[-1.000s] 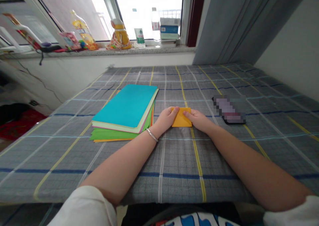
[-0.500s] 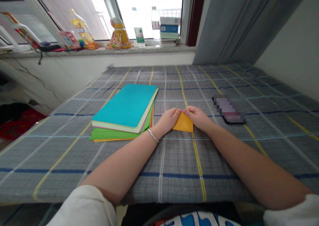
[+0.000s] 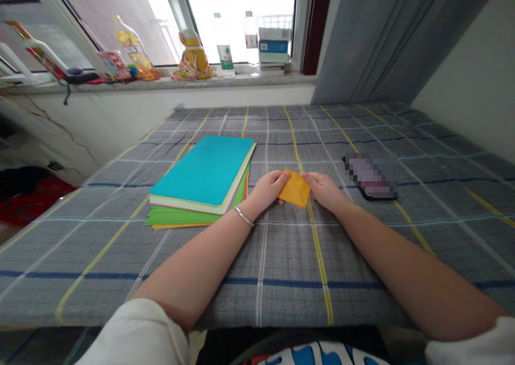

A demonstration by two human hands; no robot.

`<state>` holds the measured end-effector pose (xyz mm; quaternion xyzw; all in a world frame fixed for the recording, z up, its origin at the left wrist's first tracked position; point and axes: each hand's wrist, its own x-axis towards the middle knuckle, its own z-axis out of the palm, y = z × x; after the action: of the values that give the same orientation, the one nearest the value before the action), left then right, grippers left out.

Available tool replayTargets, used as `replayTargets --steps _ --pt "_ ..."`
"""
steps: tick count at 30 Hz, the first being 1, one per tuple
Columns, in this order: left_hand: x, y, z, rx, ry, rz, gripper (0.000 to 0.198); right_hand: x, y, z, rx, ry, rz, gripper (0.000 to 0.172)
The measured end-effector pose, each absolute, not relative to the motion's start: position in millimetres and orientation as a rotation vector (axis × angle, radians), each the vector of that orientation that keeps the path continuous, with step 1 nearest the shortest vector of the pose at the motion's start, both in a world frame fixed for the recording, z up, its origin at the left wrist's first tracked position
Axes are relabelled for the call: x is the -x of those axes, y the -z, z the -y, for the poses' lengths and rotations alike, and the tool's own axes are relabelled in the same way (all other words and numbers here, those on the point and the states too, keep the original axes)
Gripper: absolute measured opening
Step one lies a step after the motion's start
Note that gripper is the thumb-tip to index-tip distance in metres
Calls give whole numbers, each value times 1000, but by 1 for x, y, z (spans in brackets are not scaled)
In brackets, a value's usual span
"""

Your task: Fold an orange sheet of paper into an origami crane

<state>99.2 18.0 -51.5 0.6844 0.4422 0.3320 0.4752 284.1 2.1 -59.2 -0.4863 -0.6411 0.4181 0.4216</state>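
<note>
The water bottle [image 3: 252, 41] and stacked boxes [image 3: 274, 46] carry labels — all too small to read

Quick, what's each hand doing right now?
Left hand: closed, holding the orange paper by its left edge.
Right hand: closed, holding the orange paper by its right edge.

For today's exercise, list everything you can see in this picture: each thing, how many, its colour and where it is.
folded paper: one, orange, between the hands
paper stack: one, teal on top, green and orange below, left of the hands
blurred object: one, dark, pixelated, right of the hands
checked cloth: one, grey with blue and yellow lines, under these
bottles: three or so, yellow and clear, on the window sill
curtain: one, grey, right of the window
bangle: one, silver, left wrist
left hand: one, at the paper's left
right hand: one, at the paper's right
</note>
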Motion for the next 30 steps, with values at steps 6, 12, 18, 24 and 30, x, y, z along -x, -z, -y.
replayTargets --steps 6,12,18,24,30 --pt "-97 52 -18 -1625 -865 -1055 19 -287 57 -2 1275 -926 1556 56" --pt "-94 53 -18 -1901 -1216 -1145 12 -290 58 -3 1193 -498 1630 29" --pt "-91 52 -18 -2199 -1505 -1080 14 -291 53 1 1121 -247 1773 17" --pt "-91 51 -17 -2366 -1478 -1030 14 -288 44 7 1079 84 1845 10" --pt "-92 44 -11 -2444 -1461 -900 15 -288 43 9 1023 123 1890 2"
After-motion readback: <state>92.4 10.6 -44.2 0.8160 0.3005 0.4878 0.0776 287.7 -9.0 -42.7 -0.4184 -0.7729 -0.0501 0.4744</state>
